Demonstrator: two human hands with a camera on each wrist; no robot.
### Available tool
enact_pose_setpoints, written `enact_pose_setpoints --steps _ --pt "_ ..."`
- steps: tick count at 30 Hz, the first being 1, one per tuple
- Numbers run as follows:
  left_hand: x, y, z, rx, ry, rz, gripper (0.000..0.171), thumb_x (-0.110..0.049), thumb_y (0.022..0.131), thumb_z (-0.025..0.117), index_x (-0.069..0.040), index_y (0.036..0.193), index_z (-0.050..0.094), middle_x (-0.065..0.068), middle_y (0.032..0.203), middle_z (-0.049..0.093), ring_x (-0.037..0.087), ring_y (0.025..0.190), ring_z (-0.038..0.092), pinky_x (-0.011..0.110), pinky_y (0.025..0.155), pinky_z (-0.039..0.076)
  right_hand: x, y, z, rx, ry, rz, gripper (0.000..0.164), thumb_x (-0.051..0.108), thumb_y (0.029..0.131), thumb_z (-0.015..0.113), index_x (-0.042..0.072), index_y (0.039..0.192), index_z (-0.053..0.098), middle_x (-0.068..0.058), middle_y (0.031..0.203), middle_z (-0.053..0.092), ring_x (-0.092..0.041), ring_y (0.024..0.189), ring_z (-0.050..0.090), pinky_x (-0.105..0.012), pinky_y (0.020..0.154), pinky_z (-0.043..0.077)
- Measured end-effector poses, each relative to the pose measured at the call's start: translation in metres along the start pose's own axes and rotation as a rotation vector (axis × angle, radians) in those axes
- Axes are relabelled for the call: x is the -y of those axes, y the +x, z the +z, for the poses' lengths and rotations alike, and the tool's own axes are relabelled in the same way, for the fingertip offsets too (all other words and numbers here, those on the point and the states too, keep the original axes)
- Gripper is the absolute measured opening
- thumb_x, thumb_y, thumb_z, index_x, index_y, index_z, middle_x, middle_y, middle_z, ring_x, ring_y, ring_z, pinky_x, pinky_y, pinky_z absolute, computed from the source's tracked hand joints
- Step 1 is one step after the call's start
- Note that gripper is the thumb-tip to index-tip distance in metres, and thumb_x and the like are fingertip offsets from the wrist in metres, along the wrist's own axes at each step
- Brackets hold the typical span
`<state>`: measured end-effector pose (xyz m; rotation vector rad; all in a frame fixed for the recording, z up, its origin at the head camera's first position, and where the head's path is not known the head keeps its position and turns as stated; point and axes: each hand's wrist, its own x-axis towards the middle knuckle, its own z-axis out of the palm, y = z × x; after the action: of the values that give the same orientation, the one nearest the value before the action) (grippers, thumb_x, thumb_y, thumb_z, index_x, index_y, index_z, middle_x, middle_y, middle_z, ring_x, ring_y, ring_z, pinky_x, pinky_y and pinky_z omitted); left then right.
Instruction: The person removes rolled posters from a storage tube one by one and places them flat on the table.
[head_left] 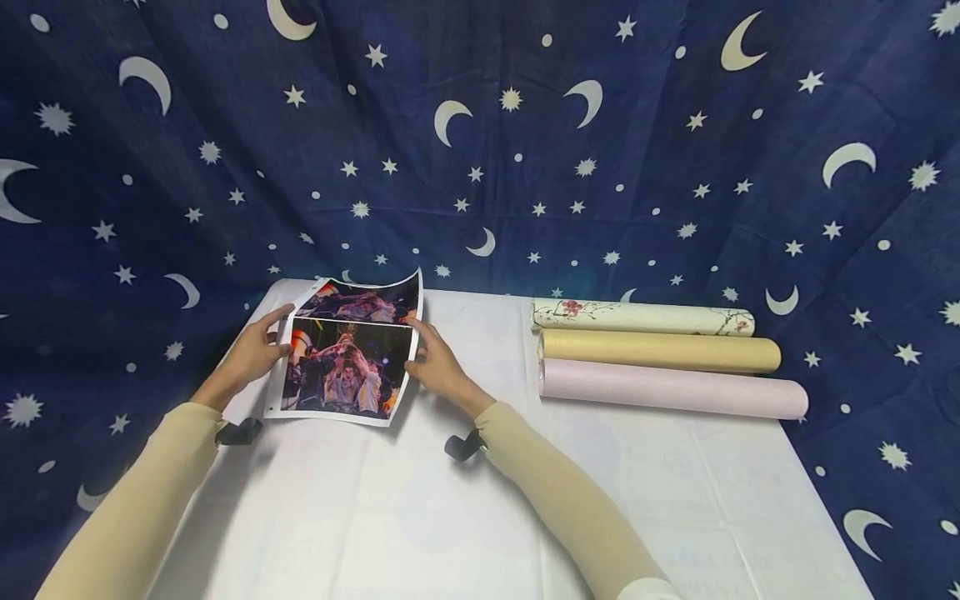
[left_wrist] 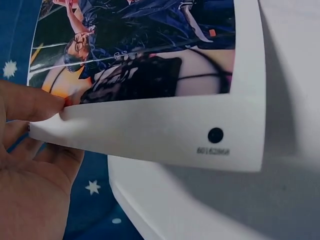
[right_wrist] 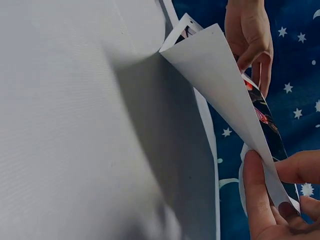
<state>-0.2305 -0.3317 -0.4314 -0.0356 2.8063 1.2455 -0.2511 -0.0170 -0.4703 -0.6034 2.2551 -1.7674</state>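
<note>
A glossy photo print (head_left: 343,367) with white borders shows a crowd of people with arms raised. A similar picture shows above it past a white strip; whether this is a second sheet I cannot tell. My left hand (head_left: 258,350) pinches the left border, its thumb on the printed face in the left wrist view. On the opposite edge, my right hand (head_left: 438,364) grips the print between thumb and fingers. The sheet bows and is held above the table, with its white back (right_wrist: 210,70) visible in the right wrist view. A black dot and small printed number mark one corner.
On the right of the white table (head_left: 450,517) lie three rolls side by side: a floral cream roll (head_left: 645,318), a yellow roll (head_left: 660,350) and a pink roll (head_left: 671,389). A dark blue cloth (head_left: 495,150) with moons and stars hangs behind the table.
</note>
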Motion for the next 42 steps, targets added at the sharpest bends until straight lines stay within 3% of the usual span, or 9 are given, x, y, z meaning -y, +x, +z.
enact_pose_setpoints --steps 10,18,21,25,28,30,35,39,42 --pt "0.018 0.012 -0.008 -0.002 0.039 -0.019 0.077 0.005 0.088 0.052 -0.006 0.156 0.018 0.033 0.154 0.025 0.048 0.116 0.052 0.052 0.093 0.045 -0.006 0.017 0.019 -0.086 -0.045 0.069 0.081 -0.012 0.083 0.063 0.022 0.151 0.036 -0.005 0.152 0.038 -0.02 0.086 0.065 -0.021 0.056 0.052" --pt "0.03 0.02 -0.006 0.02 0.047 -0.033 0.083 0.006 0.082 0.053 -0.002 0.156 0.015 0.034 0.154 0.024 0.054 0.123 0.046 0.051 0.091 0.045 -0.012 0.024 0.026 -0.098 -0.044 0.149 0.077 -0.006 0.085 0.066 0.025 0.15 0.039 -0.005 0.149 0.042 -0.016 0.091 0.066 -0.021 0.061 0.053" --pt "0.035 0.022 -0.005 0.024 0.044 -0.065 0.084 0.007 0.082 0.052 -0.002 0.156 0.013 0.034 0.155 0.021 0.056 0.127 0.042 0.058 0.099 0.042 -0.013 0.026 0.028 -0.081 -0.034 0.166 0.073 0.001 0.087 0.067 0.022 0.15 0.038 -0.011 0.129 0.062 -0.019 0.084 0.07 -0.021 0.06 0.051" --pt "0.041 0.026 -0.004 -0.001 0.041 -0.056 0.085 0.008 0.078 0.052 0.002 0.155 0.014 0.036 0.152 0.026 0.049 0.117 0.049 0.043 0.087 0.049 -0.013 0.029 0.028 -0.063 -0.023 0.201 0.074 0.006 0.087 0.068 0.02 0.152 0.034 -0.017 0.096 0.072 -0.019 0.075 0.071 -0.021 0.06 0.051" --pt "0.043 0.028 -0.004 -0.025 0.046 -0.053 0.085 0.009 0.076 0.051 0.004 0.154 0.015 0.038 0.149 0.03 0.045 0.11 0.051 0.039 0.082 0.047 -0.014 0.03 0.027 -0.05 0.018 0.216 0.075 0.005 0.087 0.068 0.019 0.152 0.033 -0.02 0.112 0.069 -0.022 0.085 0.073 -0.024 0.071 0.058" --pt "0.044 0.028 -0.003 -0.03 0.055 -0.071 0.085 0.008 0.077 0.05 0.004 0.153 0.015 0.039 0.148 0.029 0.048 0.113 0.05 0.047 0.089 0.047 -0.016 0.03 0.026 -0.048 0.024 0.213 0.075 0.006 0.087 0.068 0.019 0.152 0.033 -0.022 0.129 0.061 -0.026 0.098 0.072 -0.029 0.083 0.058" --pt "0.048 0.021 -0.002 0.02 0.072 -0.116 0.078 0.001 0.084 0.052 0.007 0.152 0.014 0.042 0.148 0.026 0.058 0.133 0.033 0.066 0.11 0.029 -0.018 0.022 0.025 -0.057 -0.111 0.208 0.07 0.015 0.088 0.068 0.02 0.151 0.037 -0.015 0.151 0.042 -0.028 0.131 0.054 -0.039 0.113 0.041" --pt "0.041 0.015 -0.006 0.017 0.085 -0.136 0.07 -0.01 0.093 0.052 0.01 0.15 0.017 0.042 0.148 0.025 0.06 0.135 0.029 0.067 0.11 0.028 -0.015 0.017 0.02 -0.06 -0.165 0.183 0.067 0.02 0.089 0.066 0.022 0.15 0.038 -0.011 0.156 0.036 -0.028 0.139 0.046 -0.041 0.116 0.036" --pt "0.032 0.014 -0.011 -0.043 0.081 -0.102 0.064 -0.014 0.097 0.049 0.01 0.149 0.02 0.042 0.148 0.026 0.06 0.133 0.033 0.066 0.108 0.032 -0.008 0.017 0.012 -0.073 -0.155 0.14 0.065 0.019 0.091 0.065 0.022 0.149 0.039 -0.01 0.157 0.036 -0.028 0.138 0.046 -0.041 0.114 0.038"
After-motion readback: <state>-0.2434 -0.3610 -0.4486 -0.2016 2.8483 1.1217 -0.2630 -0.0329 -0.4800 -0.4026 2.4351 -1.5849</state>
